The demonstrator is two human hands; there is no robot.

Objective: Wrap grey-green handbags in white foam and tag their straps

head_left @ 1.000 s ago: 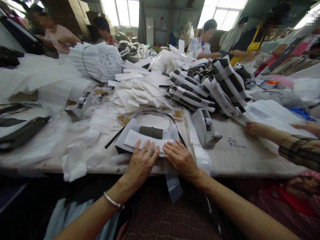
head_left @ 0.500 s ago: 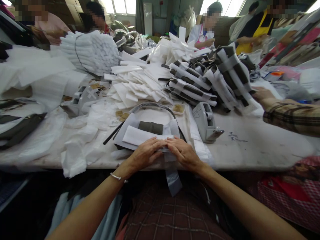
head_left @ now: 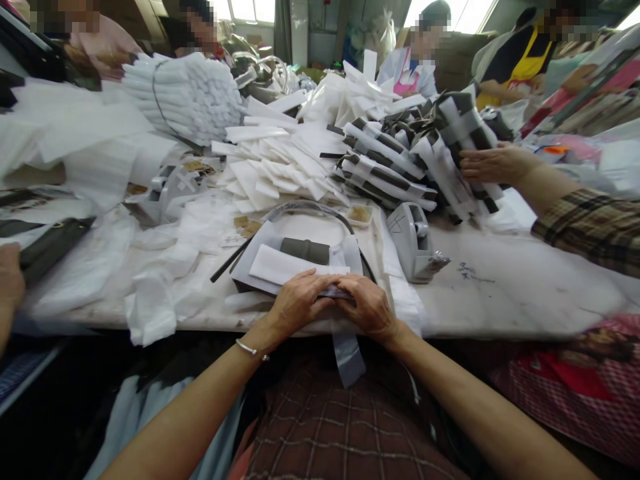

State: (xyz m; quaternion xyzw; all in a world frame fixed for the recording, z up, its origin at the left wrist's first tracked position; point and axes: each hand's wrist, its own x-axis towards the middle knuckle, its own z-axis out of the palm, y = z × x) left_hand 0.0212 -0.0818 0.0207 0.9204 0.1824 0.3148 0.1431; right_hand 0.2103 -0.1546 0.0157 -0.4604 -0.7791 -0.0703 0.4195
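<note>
Left hand (head_left: 301,303) and right hand (head_left: 369,308) grip the handbag (head_left: 306,251) at its six-o'clock edge, fingers curled; tape dispenser (head_left: 411,245) at their two o'clock.

Glare whitens the back windows (head_left: 473,13), shadow fills below the table (head_left: 525,293), and edges look stretched.

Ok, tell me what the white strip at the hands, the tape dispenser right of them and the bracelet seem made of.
White strip: probably foam, matte, with a thick, soft-looking edge.
Tape dispenser: likely hard plastic, pale grey, with smooth moulded curves.
Bracelet: apparently metal, polished, from its silvery glint.
</note>
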